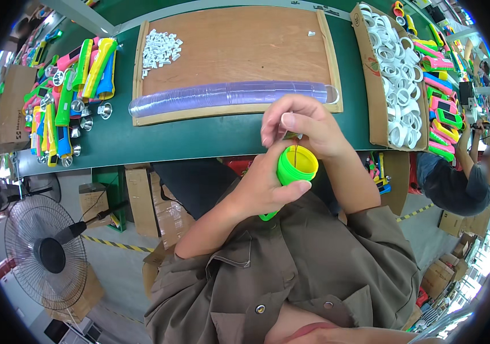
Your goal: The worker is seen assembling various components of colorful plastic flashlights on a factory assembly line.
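My left hand (265, 180) is wrapped round a bright green flashlight housing (284, 178), its open round end tilted up toward me and its inside yellow. A thin dark wire (296, 155) rises out of that opening. Just above the rim, my right hand (308, 123) is closed, thumb and fingers pinched together at a small part at the wire's upper end. The fingers mostly hide this part, so its kind is not clear. Both hands are in front of the table's near edge, close to my body.
On the green table lies a wooden board (239, 51) with small white pieces (162, 50) and a long row of clear purplish discs (228, 94). A cardboard box of white rings (397, 86) stands right. Flashlight bodies (99, 69) lie left. A fan (50, 252) and another person (454, 183) are nearby.
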Demonstrator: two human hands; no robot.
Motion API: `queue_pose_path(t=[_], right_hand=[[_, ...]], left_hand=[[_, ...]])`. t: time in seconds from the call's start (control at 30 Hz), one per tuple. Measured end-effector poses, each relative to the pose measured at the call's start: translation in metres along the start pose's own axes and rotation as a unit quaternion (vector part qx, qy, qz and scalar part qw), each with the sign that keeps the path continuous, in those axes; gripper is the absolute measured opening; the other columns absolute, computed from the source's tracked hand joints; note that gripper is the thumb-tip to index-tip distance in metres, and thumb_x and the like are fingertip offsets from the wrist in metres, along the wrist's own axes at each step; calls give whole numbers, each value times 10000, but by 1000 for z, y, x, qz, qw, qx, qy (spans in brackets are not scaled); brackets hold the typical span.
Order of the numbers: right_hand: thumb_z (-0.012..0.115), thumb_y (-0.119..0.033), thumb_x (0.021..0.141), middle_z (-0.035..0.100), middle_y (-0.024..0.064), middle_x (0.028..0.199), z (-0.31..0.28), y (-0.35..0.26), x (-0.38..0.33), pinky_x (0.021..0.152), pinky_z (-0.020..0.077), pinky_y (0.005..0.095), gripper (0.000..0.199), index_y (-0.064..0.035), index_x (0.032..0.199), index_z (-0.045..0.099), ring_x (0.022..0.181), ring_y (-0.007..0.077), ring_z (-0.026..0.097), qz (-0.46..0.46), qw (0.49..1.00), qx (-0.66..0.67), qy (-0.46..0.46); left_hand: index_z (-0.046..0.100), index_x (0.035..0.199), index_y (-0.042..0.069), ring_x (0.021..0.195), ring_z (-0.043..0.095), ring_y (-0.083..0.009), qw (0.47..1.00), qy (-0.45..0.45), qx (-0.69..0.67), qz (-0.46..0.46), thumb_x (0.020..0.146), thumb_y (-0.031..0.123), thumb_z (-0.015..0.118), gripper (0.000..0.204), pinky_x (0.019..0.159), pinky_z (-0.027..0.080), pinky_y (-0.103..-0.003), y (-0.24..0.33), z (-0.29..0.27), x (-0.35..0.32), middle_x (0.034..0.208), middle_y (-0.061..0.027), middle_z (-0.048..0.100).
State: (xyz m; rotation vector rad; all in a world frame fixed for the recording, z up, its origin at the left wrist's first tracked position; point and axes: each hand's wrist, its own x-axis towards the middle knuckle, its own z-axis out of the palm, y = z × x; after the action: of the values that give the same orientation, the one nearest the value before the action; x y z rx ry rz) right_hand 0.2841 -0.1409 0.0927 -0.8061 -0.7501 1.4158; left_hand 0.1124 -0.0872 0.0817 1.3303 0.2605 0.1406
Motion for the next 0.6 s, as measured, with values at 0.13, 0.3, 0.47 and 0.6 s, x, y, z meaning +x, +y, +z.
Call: queue_pose_path(t=[0.13, 0.3, 0.47, 0.6], right_hand=[[607, -94, 952, 669, 181, 1069, 18, 1, -8, 847, 545, 353, 164, 39, 1030, 664, 942, 242, 670, -282, 940, -128, 145], [680, -82, 849, 635, 245, 1227, 15, -3, -33, 967, 503, 428, 345, 29, 1175, 655, 1120, 353, 638, -356, 833, -414, 84], [676, -76, 816, 613, 228, 1278, 17, -4, -56, 990, 491, 402, 454, 36, 1251, 615, 1178, 355, 608, -202, 823, -517, 120], [644, -66, 833, 605, 210, 1295, 11, 20, -70, 991, 490, 397, 446, 23, 1268, 605, 1184, 348, 602, -172, 843, -497, 113]], left_hand=[[399, 1243, -22, 983, 622, -214, 994, 67, 30, 75, 814, 240, 765, 621, 869, 489, -351, -6, 1, 0, 1063, -140, 617], [379, 1245, -21, 982, 618, -204, 989, 115, -52, 81, 834, 204, 762, 605, 863, 491, -343, -17, 3, 8, 1072, -145, 616], [371, 1276, -27, 1003, 639, -261, 993, 98, 57, 13, 876, 247, 731, 604, 879, 495, -379, -20, 7, 5, 1101, -190, 617], [349, 1335, -43, 1078, 625, -311, 992, 73, 107, 8, 871, 289, 733, 688, 896, 499, -408, -34, 21, 2, 1177, -222, 583]])
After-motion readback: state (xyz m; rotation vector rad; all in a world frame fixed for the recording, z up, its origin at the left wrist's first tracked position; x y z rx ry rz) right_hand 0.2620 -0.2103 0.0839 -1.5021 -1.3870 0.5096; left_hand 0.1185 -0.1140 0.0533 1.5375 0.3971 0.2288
